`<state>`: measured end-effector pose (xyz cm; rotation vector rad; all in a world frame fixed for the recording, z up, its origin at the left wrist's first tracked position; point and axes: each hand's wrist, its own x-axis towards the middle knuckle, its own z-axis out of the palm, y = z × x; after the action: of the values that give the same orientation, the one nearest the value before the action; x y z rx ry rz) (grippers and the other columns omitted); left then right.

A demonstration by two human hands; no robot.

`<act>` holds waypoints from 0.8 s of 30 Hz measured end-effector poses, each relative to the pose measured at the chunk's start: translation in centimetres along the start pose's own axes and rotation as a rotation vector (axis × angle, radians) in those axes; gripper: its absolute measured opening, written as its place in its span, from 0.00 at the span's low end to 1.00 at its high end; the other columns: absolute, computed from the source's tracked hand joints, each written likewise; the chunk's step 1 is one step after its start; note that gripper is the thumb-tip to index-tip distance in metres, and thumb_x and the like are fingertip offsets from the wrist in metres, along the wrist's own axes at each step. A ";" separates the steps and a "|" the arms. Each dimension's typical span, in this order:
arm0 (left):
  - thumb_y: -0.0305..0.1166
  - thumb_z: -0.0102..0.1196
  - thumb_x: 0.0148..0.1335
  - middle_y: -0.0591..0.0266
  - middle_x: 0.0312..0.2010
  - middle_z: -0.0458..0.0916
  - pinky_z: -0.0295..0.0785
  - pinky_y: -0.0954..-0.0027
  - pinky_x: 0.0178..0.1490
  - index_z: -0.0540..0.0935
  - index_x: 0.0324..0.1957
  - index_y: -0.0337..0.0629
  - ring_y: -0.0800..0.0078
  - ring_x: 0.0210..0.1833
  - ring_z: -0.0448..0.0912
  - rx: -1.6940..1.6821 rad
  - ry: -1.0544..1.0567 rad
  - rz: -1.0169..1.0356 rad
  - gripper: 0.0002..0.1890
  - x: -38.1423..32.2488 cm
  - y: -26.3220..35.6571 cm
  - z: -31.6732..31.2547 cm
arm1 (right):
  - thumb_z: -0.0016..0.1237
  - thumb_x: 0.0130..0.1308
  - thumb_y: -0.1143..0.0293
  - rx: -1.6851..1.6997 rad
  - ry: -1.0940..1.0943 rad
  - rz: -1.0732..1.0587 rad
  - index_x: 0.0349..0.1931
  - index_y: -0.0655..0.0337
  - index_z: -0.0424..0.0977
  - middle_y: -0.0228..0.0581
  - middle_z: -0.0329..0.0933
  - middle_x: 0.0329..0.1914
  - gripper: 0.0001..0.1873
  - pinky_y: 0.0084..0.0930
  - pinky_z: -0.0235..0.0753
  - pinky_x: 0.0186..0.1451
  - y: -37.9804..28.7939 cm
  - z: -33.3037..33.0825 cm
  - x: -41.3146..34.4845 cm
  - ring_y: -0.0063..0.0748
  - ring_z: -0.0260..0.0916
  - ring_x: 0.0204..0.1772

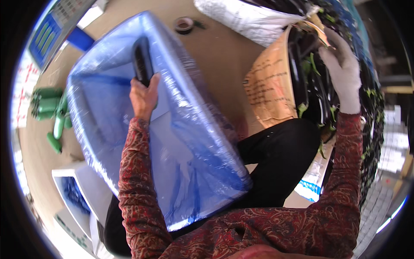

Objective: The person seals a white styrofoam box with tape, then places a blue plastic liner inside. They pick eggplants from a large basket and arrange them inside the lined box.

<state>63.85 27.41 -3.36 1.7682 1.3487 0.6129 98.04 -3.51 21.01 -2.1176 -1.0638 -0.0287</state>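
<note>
My left hand point(144, 95), ungloved, grips a dark purple eggplant point(142, 60) inside a box lined with blue plastic film point(190, 139). The eggplant lies along the far end of the liner, pointing away from me. To the right, my right hand point(343, 69) wears a white glove and reaches over a pile of glossy eggplants point(297, 74) with green stems. Its thumb and fingers are spread near a torn edge of orange printed paper point(270, 81), which wraps the near side of the pile. Whether its fingertips touch the paper or an eggplant I cannot tell.
A roll of tape point(183, 25) lies beyond the box. A white sack point(239, 19) rests at the top. Cucumbers point(59, 126) and a bundle of green netting-like rolls point(47, 103) lie left. A white foam box point(84, 184) stands lower left; a blue crate point(45, 39) is upper left.
</note>
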 end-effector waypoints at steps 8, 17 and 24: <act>0.43 0.55 0.69 0.23 0.53 0.76 0.71 0.44 0.65 0.68 0.63 0.28 0.28 0.55 0.76 0.279 -0.221 0.237 0.31 1.5 -5.2 3.8 | 0.60 0.63 0.52 -0.321 -0.356 0.340 0.74 0.69 0.60 0.60 0.69 0.73 0.45 0.37 0.67 0.74 13.0 3.6 -7.9 0.50 0.69 0.73; 0.52 0.56 0.70 0.37 0.80 0.42 0.36 0.33 0.81 0.59 0.79 0.65 0.22 0.80 0.33 0.576 -0.004 0.210 0.38 -1.0 -8.0 -6.5 | 0.57 0.66 0.67 -0.222 -0.063 0.257 0.72 0.71 0.63 0.48 0.76 0.63 0.36 0.30 0.70 0.67 2.7 -0.8 -3.3 0.35 0.74 0.61; 0.54 0.55 0.71 0.35 0.80 0.42 0.37 0.31 0.80 0.57 0.79 0.70 0.19 0.79 0.34 0.466 0.057 0.193 0.38 -0.6 -10.5 -4.3 | 0.46 0.72 0.60 0.624 -0.639 0.118 0.73 0.69 0.61 0.46 0.81 0.45 0.34 0.20 0.80 0.40 -17.2 6.8 -2.1 0.25 0.80 0.39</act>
<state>54.54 29.19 -9.57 2.2892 1.4536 0.4787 82.68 5.77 25.97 -1.6212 -1.0997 0.9653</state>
